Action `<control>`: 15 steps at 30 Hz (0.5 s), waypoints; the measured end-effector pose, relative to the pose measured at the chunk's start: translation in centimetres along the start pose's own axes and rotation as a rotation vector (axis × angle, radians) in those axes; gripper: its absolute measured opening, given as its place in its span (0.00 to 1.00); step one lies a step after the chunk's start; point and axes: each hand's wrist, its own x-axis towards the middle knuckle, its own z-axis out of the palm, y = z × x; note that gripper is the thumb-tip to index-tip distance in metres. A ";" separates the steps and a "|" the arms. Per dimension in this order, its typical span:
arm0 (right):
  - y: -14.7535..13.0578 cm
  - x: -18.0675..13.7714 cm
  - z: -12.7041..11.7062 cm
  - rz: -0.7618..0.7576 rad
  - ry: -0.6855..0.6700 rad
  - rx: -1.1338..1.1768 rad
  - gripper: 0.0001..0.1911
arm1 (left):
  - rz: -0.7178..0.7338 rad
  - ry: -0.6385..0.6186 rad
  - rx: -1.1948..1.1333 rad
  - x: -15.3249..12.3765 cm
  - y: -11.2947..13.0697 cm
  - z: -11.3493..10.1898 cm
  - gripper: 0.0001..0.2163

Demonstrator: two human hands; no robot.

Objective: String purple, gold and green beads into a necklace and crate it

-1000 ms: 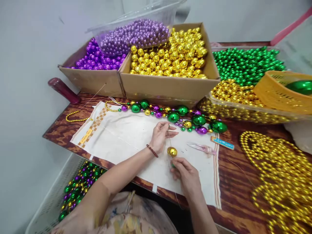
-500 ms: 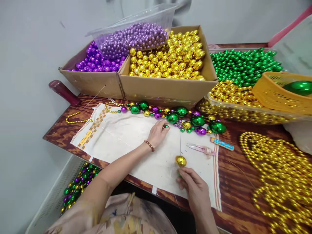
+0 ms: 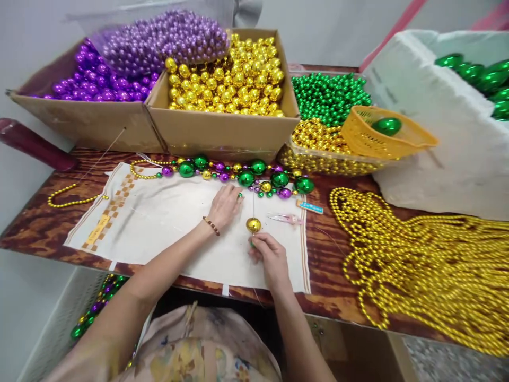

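My right hand (image 3: 271, 260) pinches the lower part of a long thin needle (image 3: 253, 204) standing upright over the white cloth (image 3: 170, 233). Threaded on the needle is a large shiny gold bead (image 3: 253, 225), just above my fingertips. A bit of green, probably another bead, shows at those fingers. My left hand (image 3: 225, 206), with a brown bead bracelet at its wrist, has its fingertips closed at a small green bead (image 3: 240, 195). Just beyond it lies a strand of green, gold and purple beads (image 3: 246, 178). Pink-handled tweezers or snips (image 3: 284, 218) rest right of the needle.
Cardboard boxes of purple beads (image 3: 99, 79) and gold beads (image 3: 226, 79) stand behind. To their right are a tub of green and gold beads (image 3: 330, 98), a yellow basket (image 3: 358, 130) and a white box (image 3: 417, 127). Gold bead strands (image 3: 429, 265) cover the table's right side.
The view has swung to the right, so things appear further left and more of the white box shows. Both hands keep their grip, the gold bead still on the needle.
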 end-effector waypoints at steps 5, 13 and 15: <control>-0.1 0.7 0.5 -0.025 -0.037 -0.021 0.13 | -0.176 -0.183 -0.602 -4.0 1.4 0.3 0.14; 0.3 0.1 -0.5 -0.008 -0.033 -0.225 0.17 | -0.286 -0.067 -0.919 -3.8 2.3 0.7 0.20; 0.3 -0.4 -1.1 0.006 -0.049 -0.294 0.17 | -0.292 0.054 -0.967 -2.9 1.9 -0.4 0.20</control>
